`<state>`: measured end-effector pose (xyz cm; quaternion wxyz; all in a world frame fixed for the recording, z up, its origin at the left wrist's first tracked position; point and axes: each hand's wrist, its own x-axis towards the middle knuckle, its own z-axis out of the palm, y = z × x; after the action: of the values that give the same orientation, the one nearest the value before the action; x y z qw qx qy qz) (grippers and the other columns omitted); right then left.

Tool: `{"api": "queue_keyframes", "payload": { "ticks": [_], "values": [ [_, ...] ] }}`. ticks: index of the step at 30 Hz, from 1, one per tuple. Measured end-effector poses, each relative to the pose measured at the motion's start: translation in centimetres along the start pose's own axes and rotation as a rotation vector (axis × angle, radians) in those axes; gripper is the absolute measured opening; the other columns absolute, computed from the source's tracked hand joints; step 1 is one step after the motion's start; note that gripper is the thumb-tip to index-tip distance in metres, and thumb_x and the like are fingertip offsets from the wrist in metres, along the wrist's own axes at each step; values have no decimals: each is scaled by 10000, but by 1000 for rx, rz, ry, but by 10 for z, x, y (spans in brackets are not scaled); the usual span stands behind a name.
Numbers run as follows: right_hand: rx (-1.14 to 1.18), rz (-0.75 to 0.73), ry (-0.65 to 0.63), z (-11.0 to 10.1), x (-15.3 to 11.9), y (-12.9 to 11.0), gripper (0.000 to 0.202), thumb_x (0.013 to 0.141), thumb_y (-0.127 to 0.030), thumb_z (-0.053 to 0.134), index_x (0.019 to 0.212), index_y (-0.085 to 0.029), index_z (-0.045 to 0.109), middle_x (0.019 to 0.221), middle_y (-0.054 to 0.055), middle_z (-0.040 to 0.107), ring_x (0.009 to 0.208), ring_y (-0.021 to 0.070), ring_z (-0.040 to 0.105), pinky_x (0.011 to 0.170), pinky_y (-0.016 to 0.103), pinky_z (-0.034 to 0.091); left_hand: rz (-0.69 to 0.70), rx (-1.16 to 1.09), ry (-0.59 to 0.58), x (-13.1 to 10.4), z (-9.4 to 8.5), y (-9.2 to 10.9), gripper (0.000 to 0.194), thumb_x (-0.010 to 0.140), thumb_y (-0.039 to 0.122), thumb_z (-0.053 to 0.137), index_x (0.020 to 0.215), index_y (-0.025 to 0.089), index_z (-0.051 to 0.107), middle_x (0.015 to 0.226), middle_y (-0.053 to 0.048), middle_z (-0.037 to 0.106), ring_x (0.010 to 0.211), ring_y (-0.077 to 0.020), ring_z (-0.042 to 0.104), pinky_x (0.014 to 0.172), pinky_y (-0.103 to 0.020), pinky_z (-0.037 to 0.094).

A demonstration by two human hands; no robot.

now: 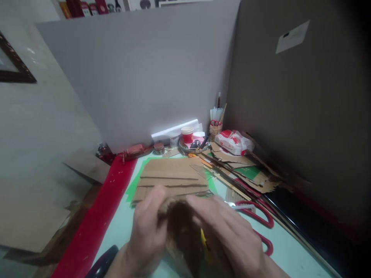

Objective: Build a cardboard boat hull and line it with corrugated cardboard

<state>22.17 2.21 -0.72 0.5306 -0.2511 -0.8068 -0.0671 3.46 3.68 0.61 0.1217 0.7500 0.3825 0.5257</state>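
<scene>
Near the bottom centre, my left hand (149, 227) has its fingers wrapped round the left edge of a brown cardboard piece (181, 224), which looks curved and hollow. My right hand (228, 227) lies over its right side, fingers bent against the upper rim. A small yellow object (204, 237) shows beside my right fingers; what it is stays blurred. Behind my hands, a flat cardboard sheet (174, 168) with dark slits rests on a green mat (131, 189). Red-handled scissors (268, 220) lie right of my right hand.
Cardboard scraps (257, 177) and thin sticks are piled on the right, below a wipes packet (233, 142). A red-and-white cup (187, 135) stands on a round tray at the back, near a tool holder (216, 129). A dark object (102, 264) is at lower left.
</scene>
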Motion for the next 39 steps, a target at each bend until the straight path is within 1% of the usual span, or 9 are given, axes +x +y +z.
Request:
{"api": "queue_keyframes", "payload": {
  "ticks": [3, 7, 12, 17, 22, 27, 29, 36, 39],
  "values": [
    [62, 136, 55, 7, 2, 7, 327, 897, 5, 516, 1204, -82, 592, 1059, 144, 741, 1017, 209, 705, 875, 320, 575, -341, -152, 43, 7, -4, -1, 151, 927, 282, 577, 857, 197, 681, 789, -10, 678, 707, -161, 611, 634, -252, 473],
    [160, 469, 48, 7, 8, 11, 99, 944, -177, 554, 909, -177, 646, 796, 25, 713, 702, 147, 686, 646, 238, 543, -669, -432, 55, 16, -6, -3, 342, 920, 410, 565, 1120, 149, 660, 1045, -81, 745, 900, -254, 696, 765, -349, 535],
    [271, 700, -108, 11, 9, 8, 434, 985, -360, 467, 575, -220, 437, 528, -38, 485, 481, 121, 464, 465, 243, 360, -859, -703, 65, 20, -7, -6, 464, 900, 415, 581, 1277, 145, 588, 1167, -107, 724, 962, -272, 710, 905, -422, 514],
    [323, 756, -167, 15, 7, 3, 447, 1002, -376, 415, 581, -227, 413, 525, -31, 499, 488, 128, 494, 467, 238, 378, -896, -774, 37, 19, -10, -11, 446, 911, 385, 587, 1302, 170, 577, 1190, -92, 721, 959, -243, 714, 914, -385, 505],
    [547, 818, -175, 14, 5, 3, 394, 1030, -412, 385, 684, -234, 450, 552, -22, 597, 519, 145, 606, 526, 255, 452, -884, -750, -77, 21, -12, -10, 379, 908, 362, 611, 1229, 163, 636, 1081, -80, 756, 921, -247, 709, 773, -334, 527],
    [563, 798, -135, 12, 2, 2, 322, 1046, -375, 376, 774, -235, 476, 609, -22, 650, 587, 152, 618, 640, 282, 472, -773, -583, -168, 23, -17, -4, 312, 920, 362, 599, 1157, 179, 683, 1069, -46, 745, 1011, -236, 661, 875, -319, 480],
    [595, 804, -113, 12, 2, 2, 313, 1045, -377, 383, 778, -236, 466, 617, -31, 625, 587, 148, 603, 635, 278, 461, -766, -514, -208, 21, -18, -3, 331, 922, 413, 579, 1121, 176, 696, 995, -47, 741, 974, -249, 657, 839, -336, 488],
    [623, 845, -184, 7, 4, 1, 321, 1052, -378, 362, 785, -231, 461, 687, -38, 561, 660, 133, 533, 671, 262, 411, -833, -417, -159, 17, -21, 3, 307, 859, 459, 635, 958, 179, 713, 828, -32, 695, 859, -245, 640, 710, -301, 486],
    [637, 866, -207, 7, 1, 1, 360, 1039, -396, 370, 722, -234, 423, 598, -56, 502, 546, 118, 492, 541, 241, 381, -816, -428, -166, 18, -21, 5, 286, 877, 440, 616, 978, 193, 719, 881, -31, 710, 913, -235, 636, 780, -297, 478]
  ]
}}
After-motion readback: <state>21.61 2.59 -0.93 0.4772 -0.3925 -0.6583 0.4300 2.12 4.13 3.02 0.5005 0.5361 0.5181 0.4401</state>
